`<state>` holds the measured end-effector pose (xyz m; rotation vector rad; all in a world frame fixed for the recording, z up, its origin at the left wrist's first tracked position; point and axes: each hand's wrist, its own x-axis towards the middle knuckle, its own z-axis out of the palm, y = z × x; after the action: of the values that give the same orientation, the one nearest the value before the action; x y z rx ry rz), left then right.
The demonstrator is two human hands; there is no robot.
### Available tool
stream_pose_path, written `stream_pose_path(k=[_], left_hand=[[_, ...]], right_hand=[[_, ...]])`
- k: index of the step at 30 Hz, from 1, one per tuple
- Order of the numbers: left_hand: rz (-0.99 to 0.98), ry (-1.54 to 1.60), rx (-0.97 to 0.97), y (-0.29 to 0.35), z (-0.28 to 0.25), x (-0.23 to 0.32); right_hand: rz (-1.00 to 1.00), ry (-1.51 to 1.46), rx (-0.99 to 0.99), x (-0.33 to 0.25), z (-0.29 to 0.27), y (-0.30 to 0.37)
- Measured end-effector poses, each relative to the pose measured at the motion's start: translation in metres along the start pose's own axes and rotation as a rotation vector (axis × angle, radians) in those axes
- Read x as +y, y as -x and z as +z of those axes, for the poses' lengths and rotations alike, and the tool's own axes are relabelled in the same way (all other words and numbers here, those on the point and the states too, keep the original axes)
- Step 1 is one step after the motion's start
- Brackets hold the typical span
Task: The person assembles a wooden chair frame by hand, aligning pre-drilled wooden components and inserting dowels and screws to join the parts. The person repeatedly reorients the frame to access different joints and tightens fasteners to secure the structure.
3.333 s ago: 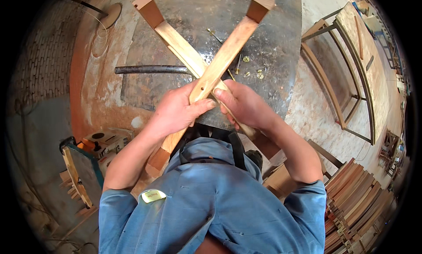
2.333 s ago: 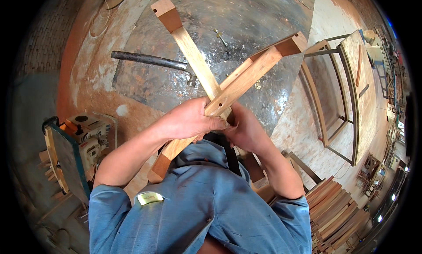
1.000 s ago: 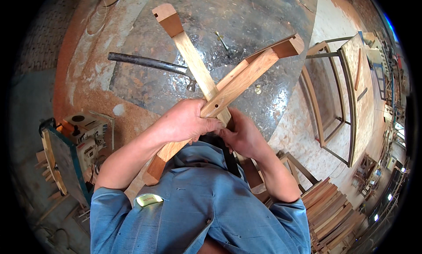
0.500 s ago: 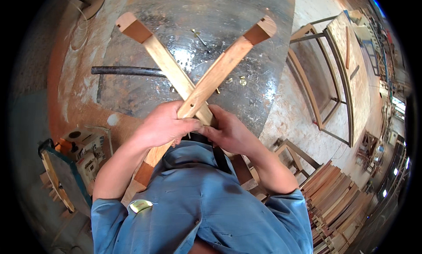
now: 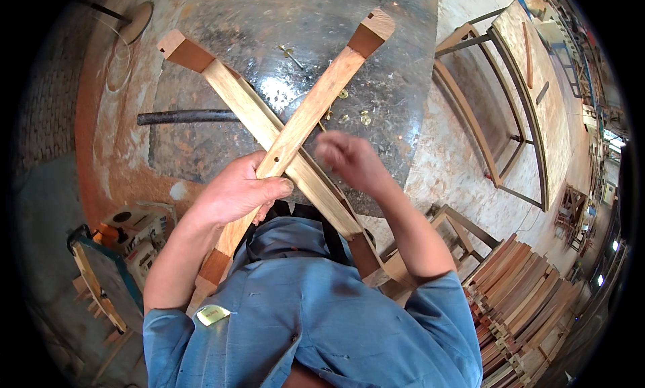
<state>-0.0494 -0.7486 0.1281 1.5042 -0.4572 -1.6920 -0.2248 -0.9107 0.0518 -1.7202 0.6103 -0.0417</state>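
Observation:
Two pale wooden bars cross in an X in front of me, with darker reddish blocks at their ends. My left hand point(image 5: 238, 190) is wrapped round the upper bar point(image 5: 316, 99) just below the crossing, its thumb lying on top. A small dark hole shows in that bar at the crossing. Beneath it runs the lower bar point(image 5: 235, 99). My right hand point(image 5: 356, 161) is off the wood, just right of the crossing; its fingers look bent but are blurred by motion. Beyond it on the dark metal tabletop point(image 5: 396, 72) lie several small brass-coloured fittings point(image 5: 365, 119).
A black rod point(image 5: 185, 116) lies on the tabletop at left, partly under the lower bar. Farther up is a small metal piece with a thin shank point(image 5: 292, 57). To the right stand a wooden frame point(image 5: 470, 122) and stacked wood strips point(image 5: 521, 287). A machine point(image 5: 138, 233) stands at left.
My right hand has let go of the crossed bars and moved up and right. The crossed bars have shifted left. My left hand keeps its grip.

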Motion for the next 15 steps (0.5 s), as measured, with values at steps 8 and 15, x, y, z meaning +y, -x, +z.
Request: stream_pose_path(k=[8,15], left_hand=[[-0.003,0.001,-0.014,-0.001,0.002,0.004],[-0.001,0.024,-0.029,-0.001,-0.001,0.001]], right_hand=[[-0.142,1.007,0.224,0.091,0.003,-0.064],[-0.171,1.008,0.191,0.105,0.005,-0.078]])
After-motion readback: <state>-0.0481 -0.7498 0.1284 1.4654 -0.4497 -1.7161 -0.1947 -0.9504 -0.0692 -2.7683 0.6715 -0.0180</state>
